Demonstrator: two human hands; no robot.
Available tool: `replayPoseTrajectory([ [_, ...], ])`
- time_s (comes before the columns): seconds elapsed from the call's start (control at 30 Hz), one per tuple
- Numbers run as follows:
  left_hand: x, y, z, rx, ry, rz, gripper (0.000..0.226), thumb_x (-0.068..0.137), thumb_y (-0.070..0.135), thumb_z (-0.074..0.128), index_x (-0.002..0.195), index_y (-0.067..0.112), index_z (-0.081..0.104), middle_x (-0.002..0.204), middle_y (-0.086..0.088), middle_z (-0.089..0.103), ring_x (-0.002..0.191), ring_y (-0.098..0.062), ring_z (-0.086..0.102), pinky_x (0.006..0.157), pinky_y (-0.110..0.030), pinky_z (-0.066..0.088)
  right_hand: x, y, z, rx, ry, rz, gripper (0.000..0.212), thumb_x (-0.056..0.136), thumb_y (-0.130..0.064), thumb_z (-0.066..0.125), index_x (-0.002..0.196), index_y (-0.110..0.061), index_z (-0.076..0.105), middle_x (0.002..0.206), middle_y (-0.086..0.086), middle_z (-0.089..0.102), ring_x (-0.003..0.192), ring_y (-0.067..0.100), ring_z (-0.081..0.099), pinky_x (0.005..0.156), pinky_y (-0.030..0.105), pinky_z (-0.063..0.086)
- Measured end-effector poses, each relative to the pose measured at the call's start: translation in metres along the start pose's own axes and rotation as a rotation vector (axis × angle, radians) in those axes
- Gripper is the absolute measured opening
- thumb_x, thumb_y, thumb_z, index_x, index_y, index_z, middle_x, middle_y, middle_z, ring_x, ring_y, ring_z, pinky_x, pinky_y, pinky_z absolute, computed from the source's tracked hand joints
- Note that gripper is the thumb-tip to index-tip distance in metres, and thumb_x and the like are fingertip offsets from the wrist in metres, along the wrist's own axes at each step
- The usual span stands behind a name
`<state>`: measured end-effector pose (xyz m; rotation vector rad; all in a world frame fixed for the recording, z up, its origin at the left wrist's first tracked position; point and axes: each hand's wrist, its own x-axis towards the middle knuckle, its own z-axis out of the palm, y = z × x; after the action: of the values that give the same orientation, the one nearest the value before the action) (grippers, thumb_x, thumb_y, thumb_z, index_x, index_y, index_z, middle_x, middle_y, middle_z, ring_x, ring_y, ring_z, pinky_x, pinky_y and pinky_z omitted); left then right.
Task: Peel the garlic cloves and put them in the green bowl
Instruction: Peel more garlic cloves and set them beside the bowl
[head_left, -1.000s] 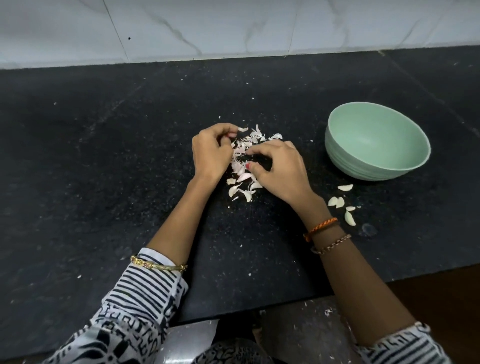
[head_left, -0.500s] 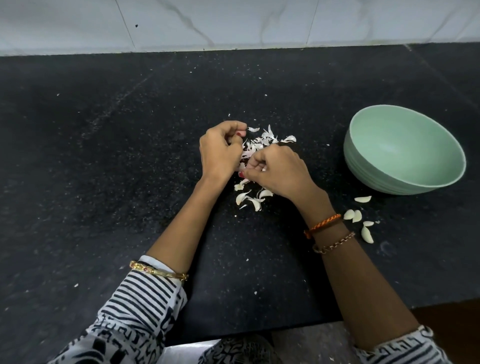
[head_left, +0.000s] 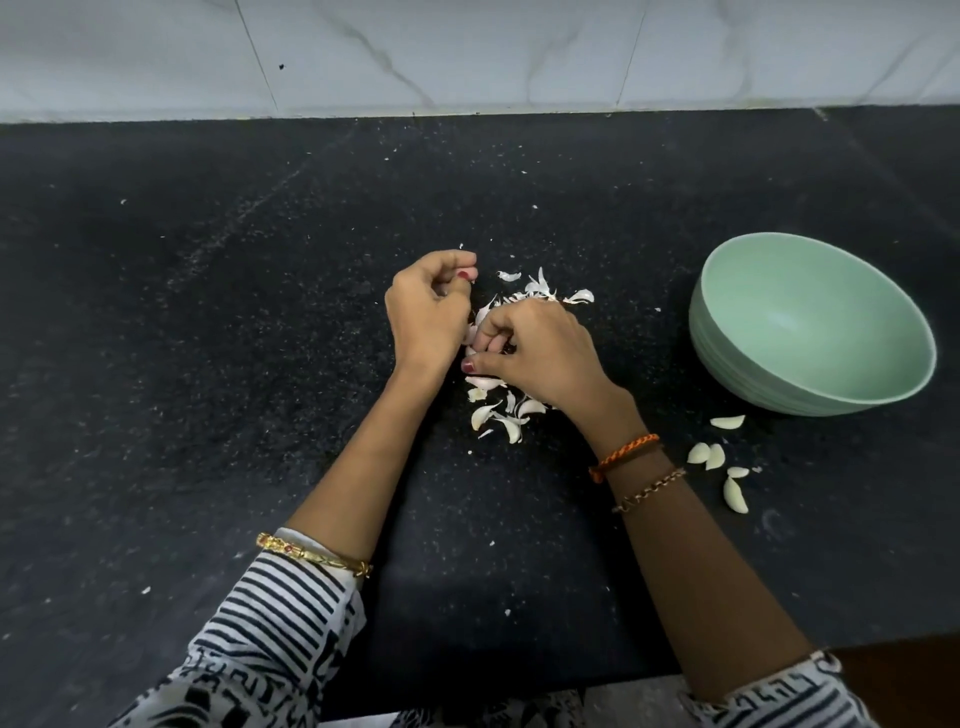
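White marble tiles run along the back, and below them sits a black speckled counter (head_left: 208, 338).

Most of the garlic sits in the middle of the counter, in a small heap of skins and cloves (head_left: 501, 410), and both hands are right over it. The left hand (head_left: 428, 312) is curled up with its fingertips pinched together, but what is between them is too small to tell. The right hand (head_left: 540, 348) is curled too, with its fingers pressed down into the heap, and it looks like it is picking at a clove. I cannot see that clove clearly, because the fingers hide it. The two hands touch each other.

A few peeled cloves (head_left: 714, 457) lie on the counter just beside the green bowl (head_left: 727, 353), not in it. The bowl looks empty.

What could go wrong? The peeled cloves by the bowl could get left out if the person forgets them. Skins and cloves are mixed up in the heap, so a bit of skin could get dropped in the bowl, or a good clove could be missed. A slippery clove could also pop out of the fingers and roll away.
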<state>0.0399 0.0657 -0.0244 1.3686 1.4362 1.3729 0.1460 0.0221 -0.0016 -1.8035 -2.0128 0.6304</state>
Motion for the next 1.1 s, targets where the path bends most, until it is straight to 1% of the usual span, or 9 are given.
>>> replayPoseTrajectory([
  [0.17, -0.004, 0.003, -0.001, -0.041, -0.011, -0.017, 0.018, 0.086, 0.001, 0.055, 0.093, 0.012, 0.068, 0.082, 0.004, 0.065, 0.063, 0.004, 0.056, 0.068, -0.017, 0.049, 0.006, 0.003, -0.005, 0.119, 0.019, 0.009, 0.011, 0.083, -0.028, 0.065, 0.074, -0.022, 0.064, 0.072, -0.011, 0.065, 0.068, 0.002, 0.056, 0.071, 0.027, 0.049],
  [0.23, -0.003, 0.005, -0.002, -0.049, 0.000, -0.020, 0.013, 0.088, 0.007, 0.057, 0.092, 0.010, 0.069, 0.079, 0.006, 0.065, 0.064, 0.004, 0.056, 0.067, -0.013, 0.046, 0.010, 0.008, -0.011, 0.247, 0.128, 0.040, 0.011, 0.087, -0.024, 0.059, 0.077, -0.024, 0.064, 0.070, -0.012, 0.063, 0.064, 0.001, 0.055, 0.068, 0.025, 0.047],
  [0.3, -0.003, 0.007, -0.001, -0.075, -0.024, -0.032, 0.011, 0.088, 0.012, 0.059, 0.090, 0.006, 0.069, 0.074, 0.007, 0.063, 0.061, 0.005, 0.054, 0.062, -0.011, 0.043, 0.013, 0.013, -0.012, 0.380, 0.256, 0.055, 0.011, 0.090, -0.019, 0.057, 0.082, -0.022, 0.064, 0.071, -0.010, 0.064, 0.071, 0.006, 0.060, 0.074, 0.026, 0.049],
  [0.43, -0.008, 0.008, 0.002, -0.168, -0.172, -0.070, 0.008, 0.084, 0.004, 0.064, 0.086, 0.010, 0.069, 0.074, 0.000, 0.065, 0.066, -0.007, 0.059, 0.058, -0.018, 0.050, 0.008, 0.020, -0.003, 0.606, 0.422, 0.082, 0.012, 0.086, -0.009, 0.061, 0.084, -0.020, 0.066, 0.076, -0.010, 0.065, 0.075, 0.005, 0.062, 0.076, 0.025, 0.053],
  [0.5, -0.008, 0.008, 0.002, -0.187, -0.216, -0.077, 0.012, 0.082, 0.002, 0.065, 0.085, 0.012, 0.069, 0.073, -0.001, 0.066, 0.060, -0.004, 0.058, 0.053, -0.014, 0.047, 0.005, 0.023, 0.001, 0.629, 0.477, 0.078, 0.014, 0.084, -0.007, 0.063, 0.086, -0.021, 0.066, 0.077, -0.008, 0.065, 0.074, 0.005, 0.062, 0.072, 0.023, 0.053],
  [0.63, -0.015, 0.016, 0.002, -0.254, -0.240, -0.076, 0.011, 0.079, -0.004, 0.066, 0.086, 0.004, 0.068, 0.070, -0.001, 0.065, 0.056, 0.002, 0.059, 0.051, -0.009, 0.044, 0.005, 0.025, 0.003, 0.637, 0.525, 0.045, 0.017, 0.082, -0.005, 0.065, 0.086, -0.021, 0.067, 0.077, -0.010, 0.065, 0.073, 0.007, 0.064, 0.070, 0.021, 0.053],
  [0.83, -0.017, 0.017, -0.001, -0.306, -0.235, -0.085, 0.015, 0.077, -0.007, 0.066, 0.080, 0.008, 0.067, 0.067, 0.003, 0.067, 0.058, 0.000, 0.062, 0.054, -0.013, 0.048, 0.004, 0.024, 0.007, 0.502, 0.599, -0.021, 0.012, 0.080, -0.007, 0.068, 0.090, -0.011, 0.072, 0.074, -0.011, 0.065, 0.065, 0.001, 0.060, 0.063, 0.016, 0.049],
  [1.0, -0.017, 0.019, -0.003, -0.378, -0.289, -0.128, 0.013, 0.077, -0.010, 0.065, 0.079, 0.002, 0.066, 0.062, 0.004, 0.069, 0.058, -0.004, 0.064, 0.053, -0.014, 0.050, 0.004, 0.030, 0.013, 0.382, 0.710, -0.089, 0.010, 0.079, -0.009, 0.066, 0.086, -0.011, 0.073, 0.080, -0.002, 0.071, 0.068, 0.016, 0.061, 0.062, 0.029, 0.049],
  [1.1, -0.016, 0.019, -0.005, -0.416, -0.298, -0.173, 0.014, 0.076, -0.010, 0.065, 0.076, 0.004, 0.065, 0.061, 0.002, 0.069, 0.057, -0.007, 0.063, 0.060, -0.020, 0.052, 0.004, 0.030, 0.016, 0.245, 0.817, -0.181, 0.010, 0.076, -0.004, 0.066, 0.081, -0.007, 0.073, 0.078, 0.004, 0.071, 0.069, 0.022, 0.062, 0.066, 0.024, 0.046],
])
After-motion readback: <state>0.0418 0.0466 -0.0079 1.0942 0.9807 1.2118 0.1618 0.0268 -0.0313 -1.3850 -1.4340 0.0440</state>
